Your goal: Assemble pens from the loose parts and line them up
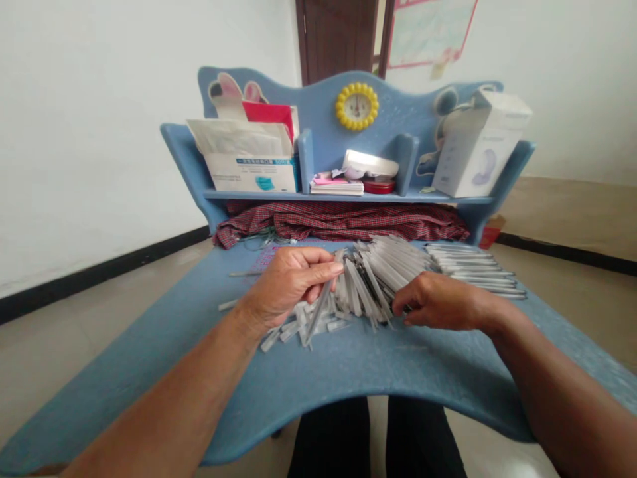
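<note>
My left hand (303,273) is closed, thumb against forefinger, on a narrow translucent plastic sleeve (318,313) that slants down toward the desk. Below and beside it lie short whitish plastic pieces (288,330) in a loose scatter. A large heap of long clear sleeves (391,262), with some dark slim items among them, fills the middle of the desk. At the heap's right front edge my right hand (432,302) has its fingers curled together; whatever is between the fingertips is hidden. Right of the heap, slim sleeved sticks (472,271) with dark edges lie side by side in a row.
The blue desk (318,372) has a curved front edge. On its shelf stand a mask box (253,171), a small paper stack (337,188), a red round tin (379,186) and a white box (482,146). Folded checked cloth (343,220) lies beneath the shelf.
</note>
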A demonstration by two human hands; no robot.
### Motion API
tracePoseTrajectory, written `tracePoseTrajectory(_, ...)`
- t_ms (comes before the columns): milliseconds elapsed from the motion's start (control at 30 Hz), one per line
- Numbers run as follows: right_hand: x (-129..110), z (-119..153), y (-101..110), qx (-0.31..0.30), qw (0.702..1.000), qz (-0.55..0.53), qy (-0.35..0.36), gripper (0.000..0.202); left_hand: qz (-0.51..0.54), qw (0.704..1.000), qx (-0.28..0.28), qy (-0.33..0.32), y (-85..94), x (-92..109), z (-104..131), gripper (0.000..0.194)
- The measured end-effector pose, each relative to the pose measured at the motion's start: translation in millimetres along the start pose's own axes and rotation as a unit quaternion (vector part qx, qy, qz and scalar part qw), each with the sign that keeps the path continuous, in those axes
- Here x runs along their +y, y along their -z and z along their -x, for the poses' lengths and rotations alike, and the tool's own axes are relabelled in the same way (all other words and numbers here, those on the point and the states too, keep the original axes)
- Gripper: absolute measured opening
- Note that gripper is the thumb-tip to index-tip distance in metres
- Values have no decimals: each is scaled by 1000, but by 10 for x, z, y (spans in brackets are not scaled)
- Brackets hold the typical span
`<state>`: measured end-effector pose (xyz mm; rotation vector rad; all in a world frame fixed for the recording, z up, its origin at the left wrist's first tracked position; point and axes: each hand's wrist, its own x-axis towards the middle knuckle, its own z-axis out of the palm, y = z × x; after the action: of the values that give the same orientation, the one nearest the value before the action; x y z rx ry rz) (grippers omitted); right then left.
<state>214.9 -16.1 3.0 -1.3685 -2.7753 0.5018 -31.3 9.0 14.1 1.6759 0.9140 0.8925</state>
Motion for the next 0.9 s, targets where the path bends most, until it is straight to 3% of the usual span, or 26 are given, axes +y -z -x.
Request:
tracePoseTrajectory(233, 9, 29, 13, -20, 1000, 17, -10, 30, -9, 1000, -3, 11, -10, 1, -3, 23)
tracePoseTrajectory(467, 114, 128, 123, -4, 993, 16, -119, 27, -14, 1000, -4, 22, -24, 23, -2, 19)
tracePoseTrajectory(667, 123, 112, 107, -6, 994, 36, -99, 31, -17, 1000, -3, 21, -38, 35, -11, 16)
tracePoseTrajectory(767, 138, 146, 133, 6, 990, 51, -133, 28, -19, 1000, -3, 19, -43, 50, -11, 16)
tracePoseTrajectory(900, 141, 144, 143, -21, 983, 53, -173, 27, -28, 999, -12, 22, -42, 37, -18, 17)
